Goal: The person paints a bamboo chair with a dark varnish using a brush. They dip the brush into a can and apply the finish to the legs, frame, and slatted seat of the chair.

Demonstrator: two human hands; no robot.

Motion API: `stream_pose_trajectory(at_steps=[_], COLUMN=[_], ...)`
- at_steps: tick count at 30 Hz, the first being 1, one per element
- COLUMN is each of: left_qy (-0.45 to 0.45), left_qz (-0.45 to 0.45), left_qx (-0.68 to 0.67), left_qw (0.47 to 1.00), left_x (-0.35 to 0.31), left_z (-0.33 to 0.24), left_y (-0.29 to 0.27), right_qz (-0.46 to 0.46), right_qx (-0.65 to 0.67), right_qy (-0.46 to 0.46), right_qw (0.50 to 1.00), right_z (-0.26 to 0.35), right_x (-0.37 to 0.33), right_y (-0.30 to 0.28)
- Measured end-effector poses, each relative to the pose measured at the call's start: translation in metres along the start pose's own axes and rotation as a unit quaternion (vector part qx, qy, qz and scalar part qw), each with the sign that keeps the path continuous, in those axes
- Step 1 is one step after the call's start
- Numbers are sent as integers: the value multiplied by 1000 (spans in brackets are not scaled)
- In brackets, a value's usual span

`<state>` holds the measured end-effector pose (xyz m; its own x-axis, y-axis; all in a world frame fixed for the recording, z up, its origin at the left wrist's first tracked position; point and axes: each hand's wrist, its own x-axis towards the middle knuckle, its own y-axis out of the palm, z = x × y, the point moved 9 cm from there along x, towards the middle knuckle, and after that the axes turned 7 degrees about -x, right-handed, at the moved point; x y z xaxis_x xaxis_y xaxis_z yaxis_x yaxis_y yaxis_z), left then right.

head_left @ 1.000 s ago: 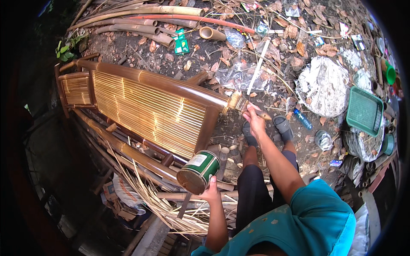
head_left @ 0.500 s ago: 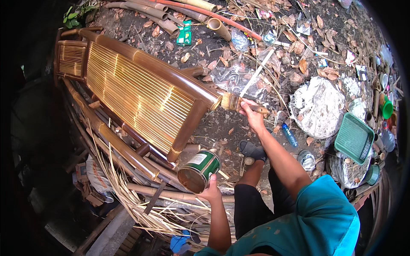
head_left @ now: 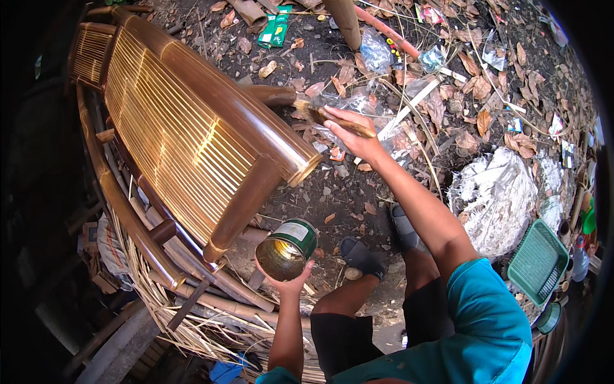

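My right hand (head_left: pixel 355 136) grips a wide paintbrush (head_left: pixel 314 115) by its wooden handle. Its pale bristles are at the end of a brown bamboo leg (head_left: pixel 272 95); whether they touch I cannot tell. My left hand (head_left: pixel 288 281) holds a green tin can (head_left: pixel 298 233) from below, its open mouth tilted toward me and its inside wet and brownish. On the left lies a long, glossy brown bamboo piece of furniture (head_left: pixel 217 102) with a panel of thin yellow slats (head_left: pixel 166 131). The can is near its closest corner.
Bamboo poles and split strips (head_left: pixel 198 329) lie along the near left. Dry leaves, plastic scraps and a green packet (head_left: pixel 275 27) litter the soil ahead. To the right are a white sack (head_left: pixel 491 195) and a green plastic basket (head_left: pixel 538 261). My sandalled feet (head_left: pixel 363 257) stand between.
The paintbrush has moved left and away from me, from the thick rail's end to the leg behind it. The can has shifted slightly, with my left hand now under it.
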<state>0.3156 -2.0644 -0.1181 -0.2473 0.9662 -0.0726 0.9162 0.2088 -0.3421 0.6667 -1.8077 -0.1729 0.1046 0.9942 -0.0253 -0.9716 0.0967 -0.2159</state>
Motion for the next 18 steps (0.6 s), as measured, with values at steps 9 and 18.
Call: stream_pose_trajectory(at_steps=[9, 18], left_qy=[86, 49], left_qz=[-42, -60], left_qx=[1, -42], left_qw=[995, 996], left_x=[73, 110], left_z=[97, 164], left_y=[66, 78], right_qz=[-90, -107], right_qx=[-178, -27], right_qy=[-323, -252], right_qw=[925, 961], right_z=[-85, -106], right_x=[83, 92], right_y=[55, 63])
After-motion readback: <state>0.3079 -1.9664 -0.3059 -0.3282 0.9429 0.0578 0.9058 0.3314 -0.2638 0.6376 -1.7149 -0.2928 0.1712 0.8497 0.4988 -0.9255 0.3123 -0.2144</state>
